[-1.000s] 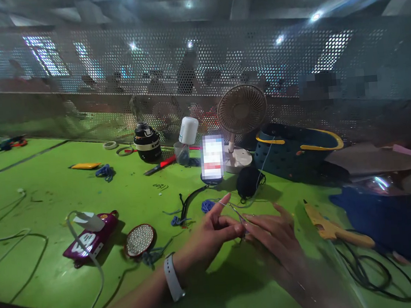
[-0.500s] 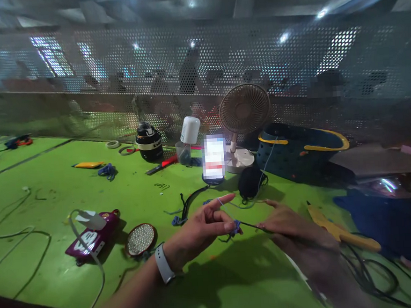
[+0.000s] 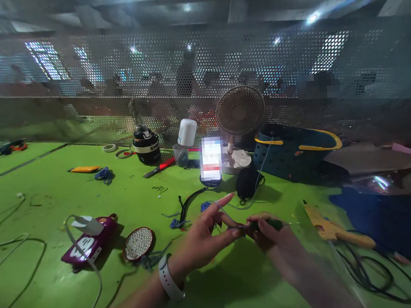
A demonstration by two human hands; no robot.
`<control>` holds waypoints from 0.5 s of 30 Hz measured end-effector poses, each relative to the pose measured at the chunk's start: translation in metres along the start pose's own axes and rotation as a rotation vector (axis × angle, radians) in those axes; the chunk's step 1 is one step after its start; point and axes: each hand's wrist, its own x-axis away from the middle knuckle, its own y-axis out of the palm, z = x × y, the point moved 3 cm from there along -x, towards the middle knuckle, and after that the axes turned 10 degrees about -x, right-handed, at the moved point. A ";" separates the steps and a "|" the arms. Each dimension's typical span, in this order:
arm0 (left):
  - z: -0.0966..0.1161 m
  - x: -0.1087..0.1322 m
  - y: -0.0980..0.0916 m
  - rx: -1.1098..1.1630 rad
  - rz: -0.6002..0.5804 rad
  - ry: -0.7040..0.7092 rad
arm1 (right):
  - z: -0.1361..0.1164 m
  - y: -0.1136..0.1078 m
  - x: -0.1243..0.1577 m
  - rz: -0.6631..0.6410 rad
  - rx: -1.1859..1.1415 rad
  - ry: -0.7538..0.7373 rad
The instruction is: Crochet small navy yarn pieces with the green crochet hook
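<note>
My left hand [image 3: 206,238] pinches between thumb and fingers a small yarn piece, blue-purple in the earlier view and now nearly hidden. Over its raised index finger runs a pale yarn strand [image 3: 225,212]. Fingers closed, my right hand [image 3: 272,236] grips a crochet hook [image 3: 275,224] with a dark handle, its shaft pointing left to the left fingertips. The two hands are close together above the green table [image 3: 208,290]. Behind them lies a dark ball of yarn [image 3: 247,184]. Blue yarn bits [image 3: 177,223] lie left of my left hand.
A lit phone [image 3: 211,158] stands before a small fan [image 3: 239,111]. A dark basket [image 3: 293,155] is back right. To the right lies a yellow glue gun [image 3: 332,229] with its cable. At left are a purple power strip [image 3: 88,242] and a round studded disc [image 3: 138,243].
My right hand has turned over and come closer to my left fingertips, bringing the crochet hook with it. The yarn piece is now mostly covered by fingers. The view has shifted slightly.
</note>
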 end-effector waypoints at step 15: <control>-0.021 -0.002 0.019 0.491 0.043 -0.153 | -0.034 0.020 0.017 -0.273 0.973 -0.891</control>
